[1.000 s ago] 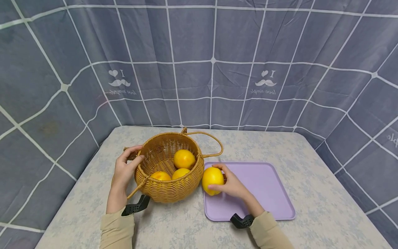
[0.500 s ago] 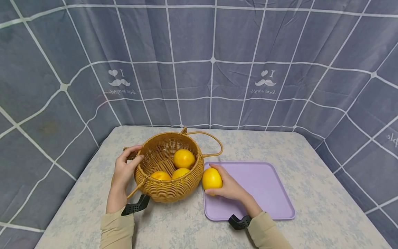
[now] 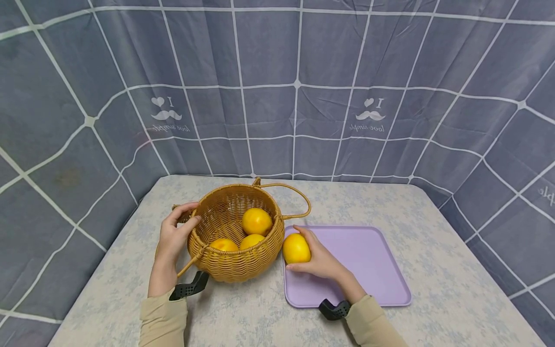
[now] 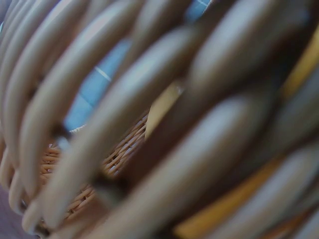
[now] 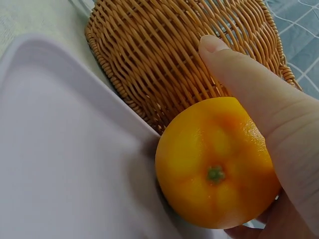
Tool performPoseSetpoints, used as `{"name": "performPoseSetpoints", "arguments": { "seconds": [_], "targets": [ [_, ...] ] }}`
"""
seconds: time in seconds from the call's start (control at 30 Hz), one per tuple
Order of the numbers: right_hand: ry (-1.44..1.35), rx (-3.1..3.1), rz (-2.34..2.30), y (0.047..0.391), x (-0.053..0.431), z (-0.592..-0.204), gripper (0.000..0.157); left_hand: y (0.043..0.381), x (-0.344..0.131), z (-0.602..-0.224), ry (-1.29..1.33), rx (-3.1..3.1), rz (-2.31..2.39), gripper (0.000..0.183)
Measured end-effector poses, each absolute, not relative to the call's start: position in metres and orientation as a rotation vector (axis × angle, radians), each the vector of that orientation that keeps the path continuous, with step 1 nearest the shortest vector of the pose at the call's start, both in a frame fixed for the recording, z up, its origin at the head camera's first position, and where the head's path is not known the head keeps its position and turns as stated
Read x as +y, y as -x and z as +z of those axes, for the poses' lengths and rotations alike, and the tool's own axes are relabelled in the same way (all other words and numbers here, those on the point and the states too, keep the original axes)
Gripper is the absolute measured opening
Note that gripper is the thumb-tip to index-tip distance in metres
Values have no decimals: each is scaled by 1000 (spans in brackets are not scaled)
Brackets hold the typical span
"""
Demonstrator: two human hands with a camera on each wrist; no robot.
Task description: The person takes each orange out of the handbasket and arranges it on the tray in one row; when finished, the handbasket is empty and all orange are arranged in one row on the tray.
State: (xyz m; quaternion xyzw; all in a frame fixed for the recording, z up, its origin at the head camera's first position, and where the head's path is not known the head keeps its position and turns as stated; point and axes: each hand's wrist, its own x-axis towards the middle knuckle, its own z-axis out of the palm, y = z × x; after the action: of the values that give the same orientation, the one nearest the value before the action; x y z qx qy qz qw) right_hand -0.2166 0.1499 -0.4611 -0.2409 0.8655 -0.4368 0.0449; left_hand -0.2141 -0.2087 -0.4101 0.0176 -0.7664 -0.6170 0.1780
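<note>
My left hand [image 3: 172, 236] grips the left rim of a brown wicker basket [image 3: 236, 267], thumb at the rim's inner side. Inside the basket lie three oranges, one upper right [image 3: 257, 221], one lower left [image 3: 224, 245] and one lower middle [image 3: 252, 241]. My right hand [image 3: 320, 258] holds another orange [image 3: 297, 248] over the left edge of a lilac tray [image 3: 360, 260], close beside the basket. In the right wrist view, that orange [image 5: 214, 164] shows its green stem end, with the thumb [image 5: 244, 74] stretched above it and fingers partly hidden beneath.
One basket handle [image 3: 299, 190] sticks out to the right behind the tray. The table [image 3: 243, 318] wears a pale patterned cloth. A grey-blue curtain [image 3: 269, 111] with white lines encloses the back and sides. Blurred wicker strands [image 4: 129, 109] fill the left wrist view.
My right hand has shifted slightly left and wrapped further round the orange, which has turned a little. The left hand and the basket have stayed in place.
</note>
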Motion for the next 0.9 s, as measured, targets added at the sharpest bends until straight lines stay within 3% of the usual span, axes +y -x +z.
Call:
{"name": "performPoseSetpoints", "arguments": {
  "seconds": [0.47, 0.9],
  "targets": [
    [794, 2679, -1340, 217, 153, -456, 103, 214, -208, -410, -64, -2172, -1738, 35],
    [812, 2733, -1413, 219, 153, -455, 88, 214, -209, -410, -52, -2171, -1737, 35]
  ]
}}
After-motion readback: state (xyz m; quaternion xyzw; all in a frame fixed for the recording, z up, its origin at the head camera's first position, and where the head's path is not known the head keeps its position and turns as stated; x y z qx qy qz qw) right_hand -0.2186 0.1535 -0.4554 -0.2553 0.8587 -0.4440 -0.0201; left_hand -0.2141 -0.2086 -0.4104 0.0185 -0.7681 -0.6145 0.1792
